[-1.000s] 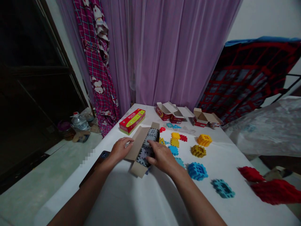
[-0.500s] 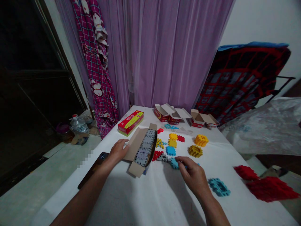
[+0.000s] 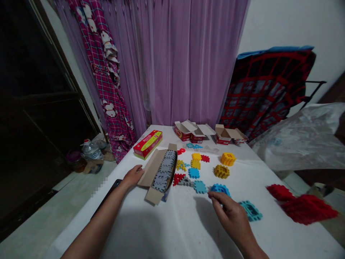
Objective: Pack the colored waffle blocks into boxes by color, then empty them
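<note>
My left hand [image 3: 133, 176] lies with outstretched fingers at the outer flap of an open cardboard box [image 3: 152, 171]. Inside the box are rows of grey toothed building blocks [image 3: 164, 171]. My right hand [image 3: 231, 210] hovers over the white tabletop, fingers bent, thumb and forefinger slightly apart; nothing visible is held. Just behind it sits a blue building block [image 3: 220, 189], partly covered by the fingers. Left of the fingertips, a teal toothed piece [image 3: 199, 187] lies beside a grey triangular piece [image 3: 185, 181] and a red one [image 3: 178, 178]. A light blue square piece [image 3: 194, 173] lies farther back.
Yellow blocks [image 3: 228, 159], an olive-yellow block [image 3: 221, 171] and a teal block [image 3: 251, 210] stand to the right. Red blocks [image 3: 308, 209] sit near the right edge. A closed red-yellow box [image 3: 148, 144] and open boxes [image 3: 223, 136] stand behind. A phone [image 3: 107, 196] lies left.
My right hand has drawn back to the right, off the teal piece, which stays beside the grey one. My left hand stays by the flap. The view has shifted slightly.
</note>
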